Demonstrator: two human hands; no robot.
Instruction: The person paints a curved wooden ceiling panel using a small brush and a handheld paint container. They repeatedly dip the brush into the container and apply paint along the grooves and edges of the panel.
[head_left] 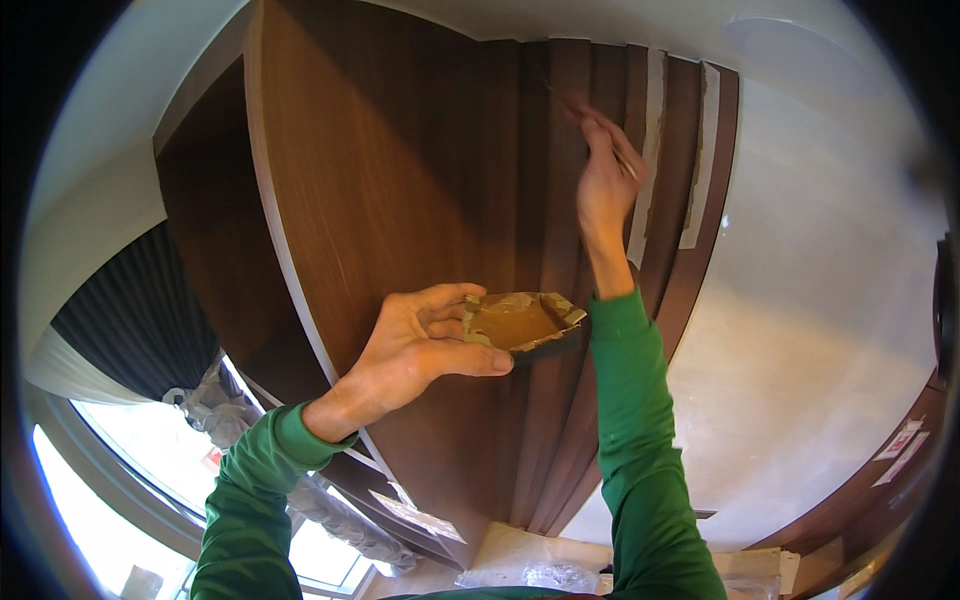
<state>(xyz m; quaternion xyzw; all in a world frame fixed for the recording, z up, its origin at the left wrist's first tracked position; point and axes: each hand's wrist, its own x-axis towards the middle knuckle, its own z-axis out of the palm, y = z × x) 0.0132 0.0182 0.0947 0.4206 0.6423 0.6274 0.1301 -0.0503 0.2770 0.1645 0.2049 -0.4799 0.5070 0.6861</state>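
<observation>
- Left hand (pixel 420 345) pinches a small, crumpled tray (pixel 525 325) of glossy amber paste, thumb beneath, fingers curled on its rim.
- Right hand (pixel 603 185), raised, fingers pressed around a thin brush (pixel 585 108) against the smooth dark-brown wooden slatted panel (pixel 420 170).
- Pale masking tape strips (pixel 655 110) run alongside.

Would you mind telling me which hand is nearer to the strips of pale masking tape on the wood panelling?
Right. The right hand is raised beside the tape strips; the left hand is lower, holding a small tray.
</observation>
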